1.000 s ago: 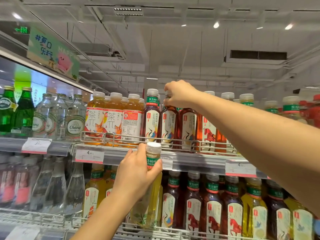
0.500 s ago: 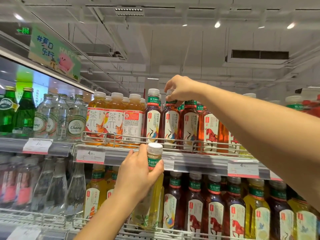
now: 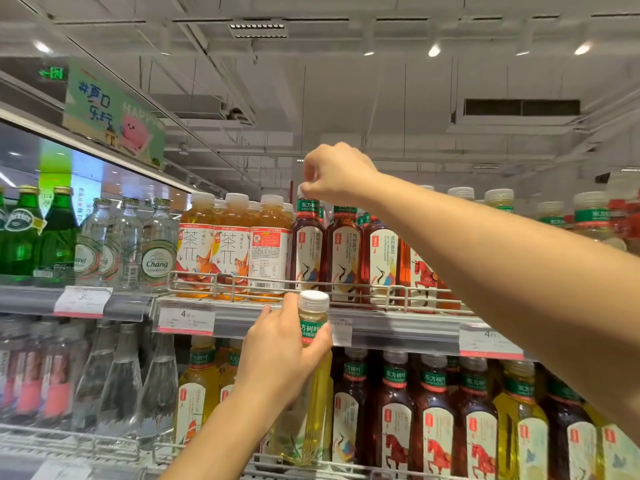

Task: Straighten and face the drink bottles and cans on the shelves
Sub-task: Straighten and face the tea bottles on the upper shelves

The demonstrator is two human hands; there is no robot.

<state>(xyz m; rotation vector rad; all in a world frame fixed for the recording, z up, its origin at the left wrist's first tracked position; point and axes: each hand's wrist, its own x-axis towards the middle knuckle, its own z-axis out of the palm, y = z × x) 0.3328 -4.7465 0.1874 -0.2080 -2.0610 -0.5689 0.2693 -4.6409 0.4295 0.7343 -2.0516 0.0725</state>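
Shop shelves (image 3: pixel 398 329) hold drinks. My right hand (image 3: pixel 337 174) pinches the dark tea bottle (image 3: pixel 308 244) cap up top; I should turn it slowly. My left hand (image 3: pixel 280 351) grips a yellow bottle (image 3: pixel 313 341).

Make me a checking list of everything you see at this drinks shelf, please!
Surface: upper wire shelf, price tags along its edge.
Job's things: dark tea bottle upright on the upper shelf; yellow tea bottle in front of the lower row.
Clutter: third orange tea bottle shows its back label.
Grips: right hand pinches the dark bottle's cap; left hand holds the yellow bottle's neck.
Cables: nothing seen.
Surroundings: green sign, white ceiling.
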